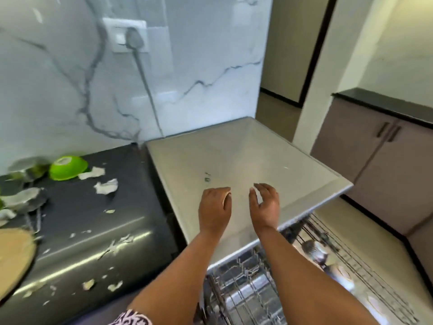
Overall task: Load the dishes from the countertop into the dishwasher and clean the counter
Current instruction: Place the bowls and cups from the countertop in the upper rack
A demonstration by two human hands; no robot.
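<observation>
**Scraps at risk near the counter's front edge**

Both hands, left hand [214, 207] loosely curled, right hand [264, 204] relaxed, held nothing above the dishwasher top [234, 156]. The green bowl [68, 167] sat overturned at the counter's [77, 207] back edge. Careless wiping could sweep scraps [106, 186] into the rack [246, 289].

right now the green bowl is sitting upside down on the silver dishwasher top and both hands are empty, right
Not quite. In the head view the green bowl is upside down, but it sits on the dark countertop near the marble wall, not on the silver dishwasher top. The left hand and right hand are indeed empty.
</observation>
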